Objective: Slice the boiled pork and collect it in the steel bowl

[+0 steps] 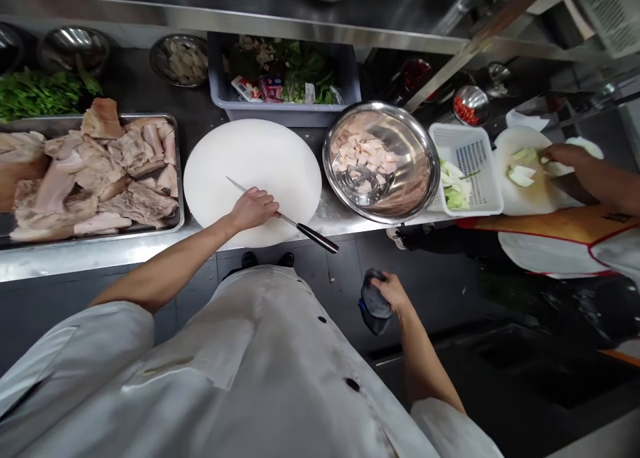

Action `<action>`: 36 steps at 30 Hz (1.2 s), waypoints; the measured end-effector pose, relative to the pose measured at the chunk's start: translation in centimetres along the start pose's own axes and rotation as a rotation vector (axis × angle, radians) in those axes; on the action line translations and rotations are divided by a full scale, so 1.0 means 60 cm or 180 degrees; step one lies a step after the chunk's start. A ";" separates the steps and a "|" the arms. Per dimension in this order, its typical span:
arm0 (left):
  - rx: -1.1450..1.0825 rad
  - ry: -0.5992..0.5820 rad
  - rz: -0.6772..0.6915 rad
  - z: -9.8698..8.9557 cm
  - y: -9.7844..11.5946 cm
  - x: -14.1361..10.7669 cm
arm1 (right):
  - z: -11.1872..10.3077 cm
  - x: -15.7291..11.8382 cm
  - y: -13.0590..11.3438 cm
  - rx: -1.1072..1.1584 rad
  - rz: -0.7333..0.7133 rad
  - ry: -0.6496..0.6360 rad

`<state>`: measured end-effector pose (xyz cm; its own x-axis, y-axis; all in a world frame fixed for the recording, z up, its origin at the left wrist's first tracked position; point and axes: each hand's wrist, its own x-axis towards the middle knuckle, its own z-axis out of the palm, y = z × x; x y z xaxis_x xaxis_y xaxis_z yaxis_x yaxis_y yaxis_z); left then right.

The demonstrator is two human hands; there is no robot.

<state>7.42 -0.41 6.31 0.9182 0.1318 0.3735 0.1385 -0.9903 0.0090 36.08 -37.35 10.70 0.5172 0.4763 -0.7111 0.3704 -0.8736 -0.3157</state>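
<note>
On the round white cutting board (225,148) lies a knife (317,237), its black handle sticking out past the front edge and its tip pointing to the back left. My left hand (255,208) is closed around the blade near the handle, covering the blade's middle. Away from the counter, over the floor, my right hand (393,291) grips a dark grey cloth (375,301) with a bit of blue at its lower side. Right of the board stands a steel bowl (415,191) with cut pale meat pieces (367,155).
A metal tray (181,178) of cooked meat chunks stands at the left. Behind the board is a grey bin (285,115) with greens and packets. To the right, past a white basket (487,201), a co-worker's hand (570,157) works at another board. A shelf edge (250,21) runs above.
</note>
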 end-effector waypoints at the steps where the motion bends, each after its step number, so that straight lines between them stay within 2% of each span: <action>1: -0.0054 -0.0018 -0.0026 -0.001 0.000 -0.002 | -0.007 0.005 0.003 0.0390 -0.0184 -0.0077; 3: -0.0183 -0.0081 -0.0112 -0.003 0.000 -0.005 | -0.023 0.027 -0.023 0.1109 -0.0886 -0.0330; 5: -0.0286 -0.0177 -0.0189 -0.006 0.001 -0.007 | -0.041 0.065 -0.084 0.0957 -0.1680 -0.0786; 7: -0.0288 -0.0265 -0.0237 -0.009 0.004 -0.010 | -0.053 0.109 -0.163 0.0585 -0.2148 -0.1260; 9: -0.0195 -0.0335 -0.0251 -0.011 0.009 -0.014 | -0.051 0.145 -0.244 0.0144 -0.2482 -0.1725; 11: -0.0079 -0.0374 -0.0230 -0.013 0.013 -0.019 | -0.033 0.167 -0.313 -0.0287 -0.2646 -0.2392; 13: 0.0025 -0.0402 -0.0189 -0.014 0.014 -0.022 | -0.009 0.176 -0.358 -0.0630 -0.2661 -0.2868; 15: 0.0114 -0.0427 -0.0168 -0.012 0.012 -0.023 | 0.007 0.174 -0.376 -0.0815 -0.2624 -0.3003; 17: 0.0169 -0.0450 -0.0186 -0.009 0.013 -0.022 | 0.011 0.163 -0.369 -0.0754 -0.2616 -0.2824; 19: 0.0107 -0.0463 -0.0200 -0.006 0.021 -0.018 | 0.005 0.144 -0.342 -0.0513 -0.2597 -0.2484; 23: -0.0251 -0.0495 -0.0081 0.001 0.051 -0.005 | -0.024 0.098 -0.245 -0.0444 -0.2163 -0.1888; 25: -0.0304 -0.0466 -0.0097 0.005 0.063 0.001 | -0.050 0.079 -0.191 -0.0622 -0.1976 -0.1590; 26: -0.0315 -0.0448 -0.0107 0.006 0.067 0.003 | -0.067 0.069 -0.169 -0.0765 -0.1929 -0.1312; 28: -0.0330 -0.0431 -0.0152 0.009 0.074 0.003 | -0.107 0.039 -0.144 -0.0965 -0.1870 -0.0711; 29: -0.0346 -0.0440 -0.0176 0.010 0.077 0.002 | -0.127 0.016 -0.145 -0.0983 -0.1954 -0.0447; 30: -0.0366 -0.0457 -0.0207 0.011 0.079 0.001 | -0.145 -0.011 -0.156 -0.1002 -0.2109 -0.0249; 32: -0.0418 -0.0493 -0.0270 0.012 0.083 0.000 | -0.167 -0.073 -0.208 -0.1205 -0.2721 -0.0164; 34: -0.0479 -0.0501 -0.0280 0.013 0.087 0.002 | -0.161 -0.129 -0.293 -0.1399 -0.3659 -0.0069; 36: -0.0516 -0.0467 -0.0273 0.013 0.089 0.005 | -0.129 -0.158 -0.399 -0.1692 -0.4565 -0.0045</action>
<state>8.75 -5.61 5.76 0.9514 0.2089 0.2261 0.1678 -0.9677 0.1882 28.31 -20.15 29.86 -0.5129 0.8583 -0.0189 0.7628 0.4455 -0.4686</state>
